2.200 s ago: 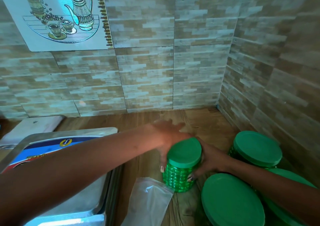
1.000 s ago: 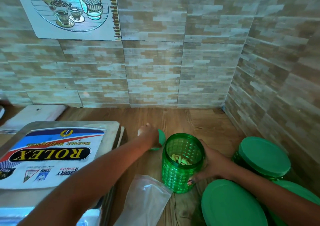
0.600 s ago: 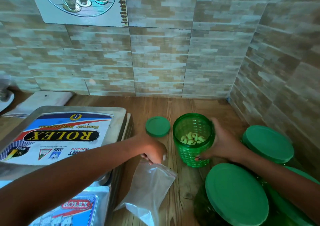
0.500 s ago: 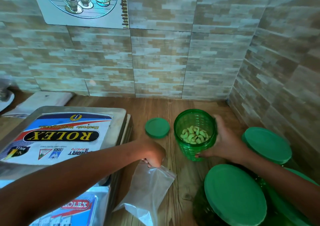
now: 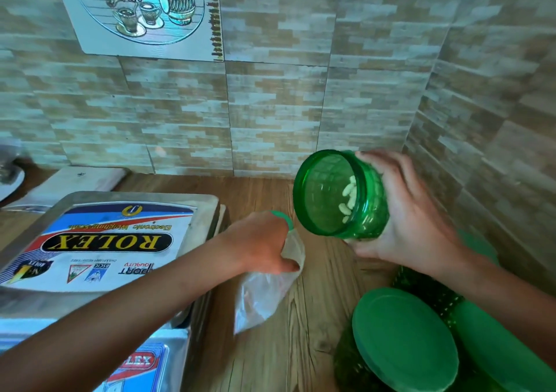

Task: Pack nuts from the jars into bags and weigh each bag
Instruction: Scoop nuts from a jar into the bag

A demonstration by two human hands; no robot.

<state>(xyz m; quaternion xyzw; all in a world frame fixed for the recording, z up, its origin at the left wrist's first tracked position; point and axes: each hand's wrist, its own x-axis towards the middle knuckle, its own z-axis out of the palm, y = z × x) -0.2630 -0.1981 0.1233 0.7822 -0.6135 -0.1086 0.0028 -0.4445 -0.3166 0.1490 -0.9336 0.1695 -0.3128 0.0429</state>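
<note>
- jar [image 5: 340, 194] position is the big change: half a second ago it sat almost upright, low, a little right of the scale [image 5: 105, 241]; now your right hand [image 5: 412, 220] has raised it and tipped it nearly onto its side, mouth turned back towards the scale
- that right hand is wrapped round the jar's ribbed wall on the side away from the scale, fingers curled over the top and thumb underneath
- your left hand [image 5: 258, 244] pinches the top edge of the clear bag [image 5: 264, 298] just off the scale's right edge; the top now looks lifted, while the rest trails along the wooden counter [image 5: 316, 346] beside the scale
- by my reading you are setting up the pour: the jar's mouth hangs above and to the right of the bag's top, not yet over it, and nothing is falling
- whether the bag's mouth is spread open, or holds anything yet, you cannot tell from here
- nuts [image 5: 349, 194] look pale and oblong, only a small handful, lying against the jar's see-through green wall well short of the rim
- small green lid [image 5: 284, 218] peeks out behind your left knuckles, near the scale's far right corner
- larger lidded jars [image 5: 403, 337] stand closed, well right of the scale
</note>
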